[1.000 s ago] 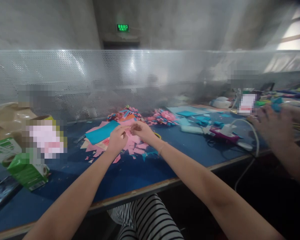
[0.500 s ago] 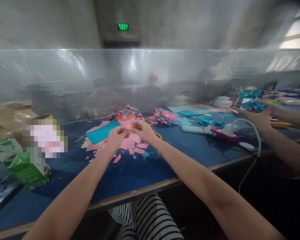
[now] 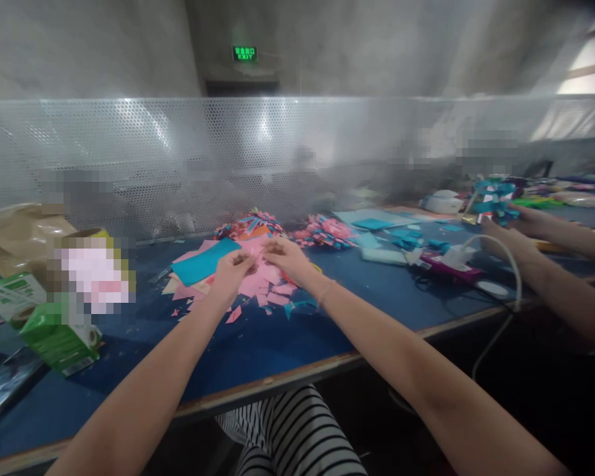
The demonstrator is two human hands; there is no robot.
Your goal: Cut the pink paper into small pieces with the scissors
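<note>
Over a heap of pink paper pieces (image 3: 258, 285), my left hand (image 3: 234, 266) and my right hand (image 3: 288, 259) face each other with fingertips pinched. A small piece of pink paper (image 3: 256, 250) lies between them, each hand closed on one side of it. Its exact shape blurs into the pink heap behind. Beside my left hand a blue sheet (image 3: 201, 263) rests on top of the heap. Something yellow (image 3: 318, 269), partly hidden, shows behind my right wrist. Small blue scraps (image 3: 293, 308) lie below my right hand.
Two piles of pink and blue paper flowers (image 3: 327, 231) stand behind my hands, before a perforated metal screen (image 3: 168, 145). Green boxes (image 3: 62, 337) are at left. A purple device (image 3: 449, 264) with a white cable lies right, near a co-worker's hands (image 3: 510, 241) holding blue paper.
My hands stay nearly in place; the fingers of my right hand have shifted slightly. At right, the co-worker's hands have moved around the blue paper piece.
</note>
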